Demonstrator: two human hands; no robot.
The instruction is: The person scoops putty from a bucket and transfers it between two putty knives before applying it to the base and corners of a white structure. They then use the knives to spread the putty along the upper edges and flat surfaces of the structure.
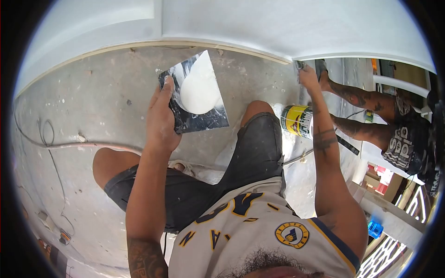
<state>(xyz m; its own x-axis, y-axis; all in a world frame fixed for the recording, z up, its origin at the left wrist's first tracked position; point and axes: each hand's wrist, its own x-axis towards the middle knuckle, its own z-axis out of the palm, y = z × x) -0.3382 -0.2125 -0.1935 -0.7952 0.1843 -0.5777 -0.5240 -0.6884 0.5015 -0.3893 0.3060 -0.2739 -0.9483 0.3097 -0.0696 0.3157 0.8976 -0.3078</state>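
Observation:
My left hand [161,109] is closed on the edge of a flat black plate [201,123], smeared with white. A thick mound of white putty [200,92] lies on this plate, tapering to one corner. My right arm is stretched out to the right, and my right hand [309,78] is closed on a small grey tool [300,65] that looks like a putty knife. It is at the foot of the white wall [232,28], by the end of the pale bottom strip. The tool's blade is too small to make out fully.
A white bucket with a yellow and green label [296,119] stands beside my knee. To the right is another person [371,104] in dark clothes, legs near the wall. Cables and a hose [88,145] run over the stained concrete floor [111,102] at left.

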